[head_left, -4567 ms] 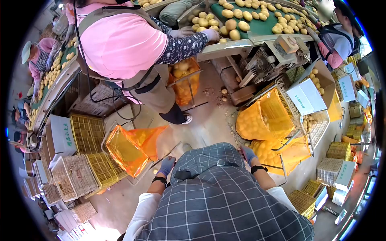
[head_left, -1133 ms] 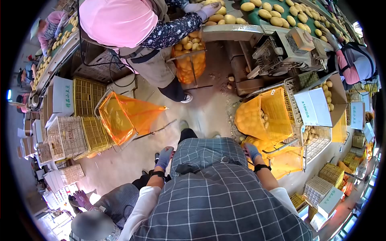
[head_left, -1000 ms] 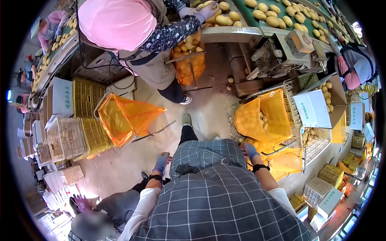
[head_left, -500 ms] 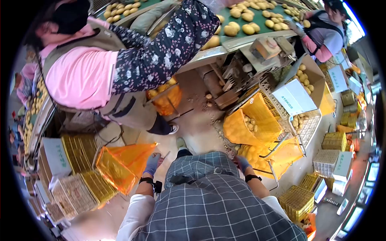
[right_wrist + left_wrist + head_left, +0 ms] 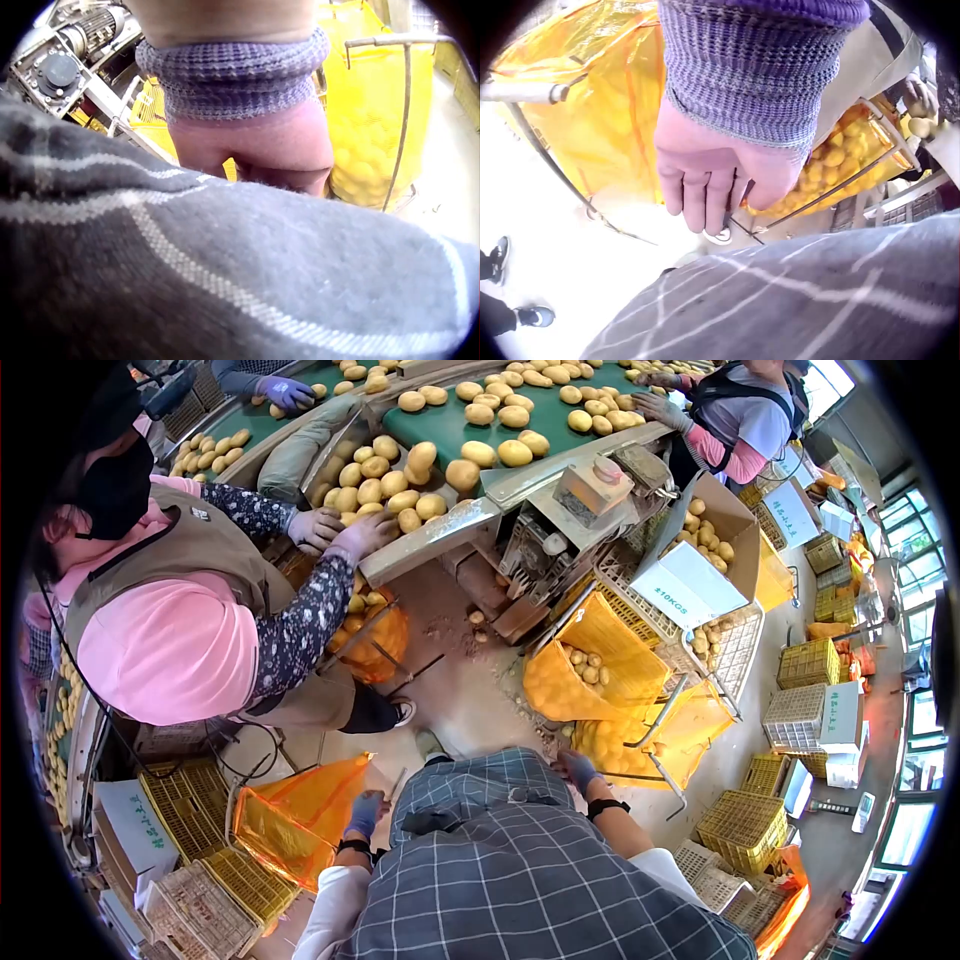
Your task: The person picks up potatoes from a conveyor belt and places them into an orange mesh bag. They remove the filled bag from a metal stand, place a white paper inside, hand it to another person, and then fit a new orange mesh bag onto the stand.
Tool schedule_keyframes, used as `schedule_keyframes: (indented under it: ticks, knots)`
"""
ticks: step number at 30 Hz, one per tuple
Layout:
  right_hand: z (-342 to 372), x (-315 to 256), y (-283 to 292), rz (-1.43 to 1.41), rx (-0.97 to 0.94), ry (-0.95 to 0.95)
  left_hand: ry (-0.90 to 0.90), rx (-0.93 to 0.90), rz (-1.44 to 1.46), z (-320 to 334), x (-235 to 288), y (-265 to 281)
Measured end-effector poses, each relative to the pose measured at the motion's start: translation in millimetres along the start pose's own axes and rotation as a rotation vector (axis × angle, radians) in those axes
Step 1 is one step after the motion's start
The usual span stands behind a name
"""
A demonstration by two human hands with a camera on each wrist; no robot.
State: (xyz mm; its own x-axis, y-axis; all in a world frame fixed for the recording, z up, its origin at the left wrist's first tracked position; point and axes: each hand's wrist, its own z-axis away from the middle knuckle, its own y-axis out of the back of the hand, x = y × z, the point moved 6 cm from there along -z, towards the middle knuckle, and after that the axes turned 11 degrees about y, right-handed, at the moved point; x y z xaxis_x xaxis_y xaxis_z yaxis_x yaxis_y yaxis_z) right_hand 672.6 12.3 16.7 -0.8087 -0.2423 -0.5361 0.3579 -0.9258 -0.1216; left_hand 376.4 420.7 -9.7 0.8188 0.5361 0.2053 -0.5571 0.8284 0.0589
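Observation:
My left hand (image 5: pixel 367 812), in a purple-grey glove, hangs beside the checked apron (image 5: pixel 490 860). In the left wrist view the left hand (image 5: pixel 720 165) has loosely bent fingers with nothing in them, in front of an orange mesh bag (image 5: pixel 615 112) on a metal frame. My right hand (image 5: pixel 577 768) hangs at the apron's other side, near yellow mesh bags (image 5: pixel 600 750) of potatoes. In the right wrist view the apron hides the fingertips of the right hand (image 5: pixel 247 146); no object shows in it.
Ahead, a person in a pink hood (image 5: pixel 170 650) reaches to potatoes (image 5: pixel 370 490) beside a green conveyor (image 5: pixel 440 425). Another person (image 5: pixel 740 410) stands at the far right of it. Crates (image 5: pixel 740 830) and a carton (image 5: pixel 700 590) stand right, more crates (image 5: pixel 200 910) left.
The head view has turned, showing more of the conveyor and the right side. The hooded person's arms have drawn back from across the view to the potatoes. Both my hands still hang beside the apron.

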Motion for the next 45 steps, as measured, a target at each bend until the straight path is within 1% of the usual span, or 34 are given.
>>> schedule_keyframes:
  ticks: [1, 5, 7, 10, 13, 14, 16, 17, 19, 23, 25, 26, 28, 29, 31, 32, 35, 39, 42, 45]
  knots:
    - [-1.4, 0.6, 0.6, 0.023, -0.009, -0.010, 0.084, -0.056, 0.008, -0.4, -10.9, 0.1]
    - [-3.8, -1.2, -1.6, 0.035, 0.014, -0.014, 0.050, 0.055, 0.032, 6.3, -23.3, 3.9]
    - [-5.5, -4.5, -3.0, 0.052, -0.002, 0.003, 0.017, 0.101, 0.031, 25.8, -7.3, -2.5]
    - [-8.5, -8.5, -8.8, 0.071, 0.000, 0.016, -0.072, 0.106, 0.011, 51.2, 26.1, -14.8]
    - [-11.5, -8.7, -13.3, 0.038, -0.090, 0.034, -0.191, -0.076, 0.101, 19.2, 37.4, -15.2]
    - [-9.7, -10.0, -14.8, 0.053, -0.105, 0.047, -0.200, -0.087, 0.126, -1.3, 35.1, -10.7]
    - [-3.2, -14.0, -17.0, 0.083, -0.130, 0.074, -0.231, -0.001, 0.101, 24.2, 54.7, -22.5]
    - [-3.2, -13.1, -16.0, 0.072, -0.101, 0.059, -0.246, 0.041, 0.088, 37.6, 64.1, -28.4]
    - [-2.3, -9.9, -14.7, 0.050, -0.047, 0.024, -0.267, 0.070, 0.059, 43.7, 66.6, -31.4]
    - [2.4, -13.0, -16.7, 0.148, -0.068, 0.044, -0.270, 0.064, -0.001, 36.8, 47.7, -20.6]
    - [-2.8, -8.8, -12.6, 0.169, -0.050, 0.035, -0.176, -0.023, 0.073, 26.4, 27.8, -11.5]
    - [-8.9, -4.8, -11.1, 0.137, -0.113, 0.027, -0.127, -0.066, 0.112, 21.4, 15.5, -8.8]
    - [-15.9, -2.5, -13.0, 0.075, -0.240, 0.009, -0.085, 0.023, 0.108, 16.5, -6.2, -2.2]
    - [-20.5, 1.1, -9.4, 0.111, -0.182, 0.004, -0.063, 0.068, 0.107, 14.7, -17.0, 2.2]
    - [-15.6, -6.8, -13.8, 0.186, -0.066, -0.007, -0.026, 0.103, 0.088, 28.3, -22.8, 0.6]
    - [-22.7, -2.4, -11.7, 0.138, -0.105, -0.005, -0.008, 0.120, 0.080, 35.1, -22.0, -1.6]
    - [-12.3, -15.8, -20.1, 0.202, -0.070, -0.017, -0.027, 0.121, 0.100, 44.6, -19.8, -6.6]
    - [-5.5, -23.4, -31.5, 0.115, -0.058, 0.007, -0.087, 0.090, 0.066, 32.7, -14.1, -10.4]
    - [-4.9, -23.2, -27.6, 0.263, -0.062, 0.018, -0.217, 0.044, 0.190, 39.0, 3.0, -17.8]
    - [-9.8, -19.7, -29.4, 0.200, -0.143, 0.020, -0.270, -0.043, 0.358, 37.6, 14.8, -20.5]
